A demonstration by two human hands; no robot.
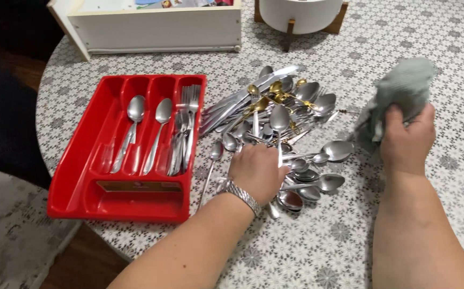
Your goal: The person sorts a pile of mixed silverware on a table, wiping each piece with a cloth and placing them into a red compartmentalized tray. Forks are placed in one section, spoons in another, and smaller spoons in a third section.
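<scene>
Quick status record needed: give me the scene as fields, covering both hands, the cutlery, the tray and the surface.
left hand: palm down on the cutlery pile, wearing a metal wristwatch
right hand: gripping a grey-green cloth, clear of the pile
cutlery pile: loose spoons, knives and forks, mostly silver, a few gold
red tray: left of the pile; two spoons in middle slots, forks in the right slot
table: round, patterned cover
behind: white drawer, white pot on a wooden stand

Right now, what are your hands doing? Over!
Left hand down on the cutlery pile, grip hidden. Right hand shut on grey cloth. Red tray beside pile, partly filled. Nothing blocking.
</scene>
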